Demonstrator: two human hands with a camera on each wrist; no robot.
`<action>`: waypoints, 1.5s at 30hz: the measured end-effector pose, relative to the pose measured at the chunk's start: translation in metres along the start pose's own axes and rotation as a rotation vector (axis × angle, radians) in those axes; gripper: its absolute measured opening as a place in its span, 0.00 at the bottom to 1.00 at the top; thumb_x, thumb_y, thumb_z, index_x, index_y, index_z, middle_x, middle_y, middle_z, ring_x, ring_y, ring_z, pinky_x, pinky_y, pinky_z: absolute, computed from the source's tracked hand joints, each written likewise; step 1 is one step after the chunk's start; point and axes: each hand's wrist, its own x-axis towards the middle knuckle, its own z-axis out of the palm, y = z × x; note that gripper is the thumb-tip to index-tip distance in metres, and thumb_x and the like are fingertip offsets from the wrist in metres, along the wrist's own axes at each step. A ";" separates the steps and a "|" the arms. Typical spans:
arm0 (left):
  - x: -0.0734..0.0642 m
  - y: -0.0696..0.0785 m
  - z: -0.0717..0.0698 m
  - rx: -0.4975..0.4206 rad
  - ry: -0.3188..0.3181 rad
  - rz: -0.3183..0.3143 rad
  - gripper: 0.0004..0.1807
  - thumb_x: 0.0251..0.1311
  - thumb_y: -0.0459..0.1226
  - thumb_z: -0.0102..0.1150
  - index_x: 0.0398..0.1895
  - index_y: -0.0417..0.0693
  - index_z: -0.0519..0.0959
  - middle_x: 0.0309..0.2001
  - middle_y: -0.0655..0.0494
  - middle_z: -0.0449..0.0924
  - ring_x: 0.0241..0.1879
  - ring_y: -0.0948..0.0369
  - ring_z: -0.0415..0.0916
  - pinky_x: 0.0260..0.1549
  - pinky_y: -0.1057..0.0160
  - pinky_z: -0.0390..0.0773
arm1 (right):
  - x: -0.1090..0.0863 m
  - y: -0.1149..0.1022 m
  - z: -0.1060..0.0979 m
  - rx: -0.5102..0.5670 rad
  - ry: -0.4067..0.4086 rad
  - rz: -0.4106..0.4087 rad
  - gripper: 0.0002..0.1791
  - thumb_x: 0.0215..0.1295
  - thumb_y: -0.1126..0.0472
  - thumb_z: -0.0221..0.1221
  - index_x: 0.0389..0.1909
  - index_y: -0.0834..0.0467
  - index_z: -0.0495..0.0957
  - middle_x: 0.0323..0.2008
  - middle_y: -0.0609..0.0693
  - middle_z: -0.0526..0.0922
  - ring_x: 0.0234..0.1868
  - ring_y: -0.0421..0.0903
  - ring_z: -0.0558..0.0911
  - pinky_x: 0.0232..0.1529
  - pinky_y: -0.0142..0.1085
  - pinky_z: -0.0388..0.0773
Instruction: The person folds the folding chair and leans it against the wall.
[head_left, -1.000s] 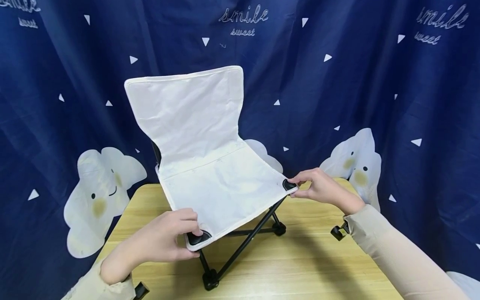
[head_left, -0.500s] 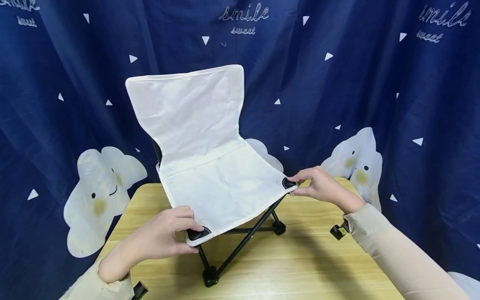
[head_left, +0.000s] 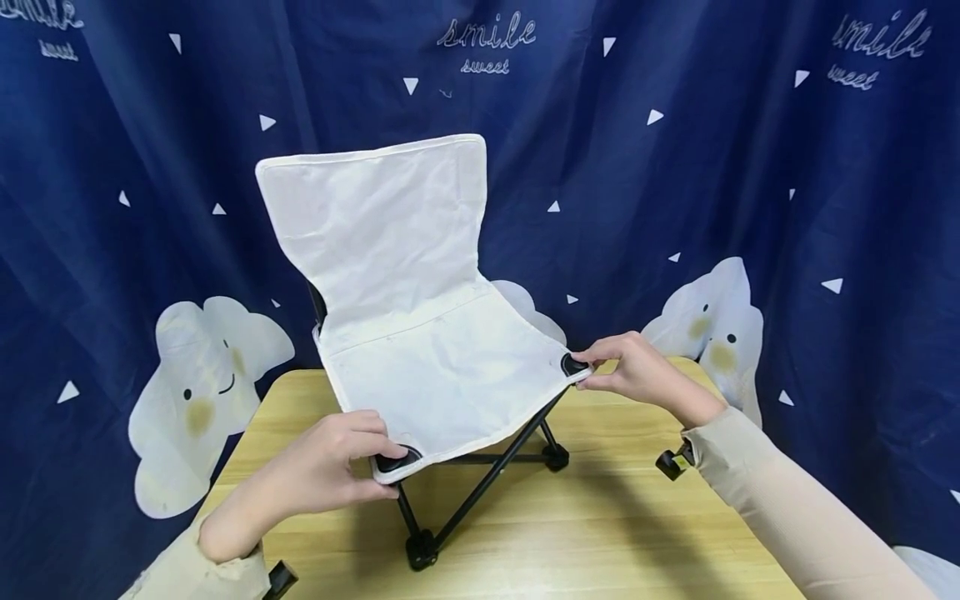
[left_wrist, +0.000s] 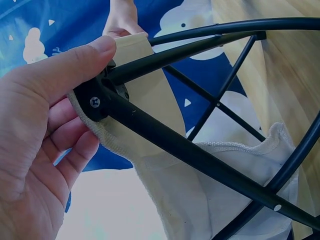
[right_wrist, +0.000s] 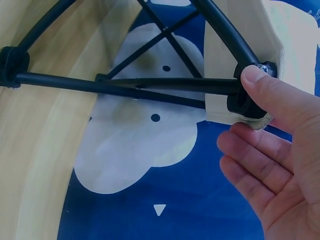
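Observation:
A white folding chair with a black tube frame stands unfolded on the table in the head view, its backrest away from me. My left hand pinches the seat's near left corner, fingers on the black corner patch and thumb underneath. In the left wrist view that thumb lies against a black plastic joint where two tubes meet. The near right corner is pinched by my right hand. The right wrist view shows its thumb on the matching black joint, with the fingers under the cloth edge.
The chair's black feet rest on a wooden table. Behind it hangs a dark blue curtain with white clouds and triangles. Black camera mounts sit by both sleeves.
Both hands keep their grip on the seat corners. The near left corner has risen slightly, and the chair has shifted very little. The view itself bobs a bit.

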 end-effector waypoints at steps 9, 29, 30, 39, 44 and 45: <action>0.008 0.001 -0.005 0.052 -0.033 -0.010 0.25 0.32 0.35 0.93 0.39 0.51 0.90 0.32 0.66 0.80 0.32 0.71 0.72 0.34 0.77 0.75 | 0.003 -0.002 -0.001 -0.005 0.004 -0.001 0.20 0.49 0.70 0.82 0.45 0.66 0.92 0.37 0.53 0.94 0.32 0.43 0.89 0.33 0.27 0.82; 0.021 -0.006 -0.007 0.105 -0.042 -0.017 0.25 0.32 0.34 0.93 0.39 0.51 0.90 0.33 0.66 0.83 0.31 0.72 0.75 0.34 0.77 0.78 | 0.011 -0.006 -0.005 -0.003 0.044 -0.046 0.20 0.47 0.73 0.82 0.44 0.68 0.92 0.34 0.53 0.94 0.29 0.36 0.83 0.29 0.25 0.77; 0.021 -0.006 -0.007 0.106 -0.043 -0.019 0.25 0.32 0.33 0.93 0.39 0.50 0.90 0.33 0.66 0.83 0.31 0.72 0.74 0.34 0.77 0.77 | 0.012 -0.005 -0.005 -0.006 0.048 -0.051 0.20 0.46 0.73 0.83 0.44 0.68 0.92 0.34 0.54 0.94 0.29 0.36 0.83 0.29 0.25 0.77; 0.025 -0.009 -0.012 0.134 -0.051 -0.030 0.24 0.33 0.34 0.93 0.38 0.50 0.91 0.32 0.66 0.81 0.31 0.73 0.72 0.32 0.77 0.77 | 0.016 -0.010 -0.006 -0.015 0.063 -0.068 0.21 0.45 0.74 0.83 0.44 0.68 0.92 0.34 0.55 0.94 0.27 0.38 0.84 0.28 0.26 0.77; 0.027 -0.010 -0.013 0.146 -0.049 -0.040 0.24 0.33 0.34 0.93 0.38 0.49 0.91 0.32 0.66 0.81 0.31 0.72 0.73 0.33 0.77 0.77 | 0.018 -0.013 -0.006 -0.011 0.066 -0.061 0.21 0.45 0.74 0.82 0.44 0.68 0.92 0.34 0.55 0.94 0.26 0.44 0.85 0.28 0.25 0.77; 0.027 -0.011 -0.013 0.147 -0.046 -0.039 0.24 0.33 0.34 0.93 0.38 0.49 0.91 0.32 0.65 0.81 0.31 0.72 0.73 0.33 0.76 0.77 | 0.018 -0.013 -0.006 -0.012 0.068 -0.059 0.21 0.45 0.74 0.82 0.44 0.68 0.92 0.34 0.55 0.94 0.26 0.44 0.85 0.28 0.25 0.77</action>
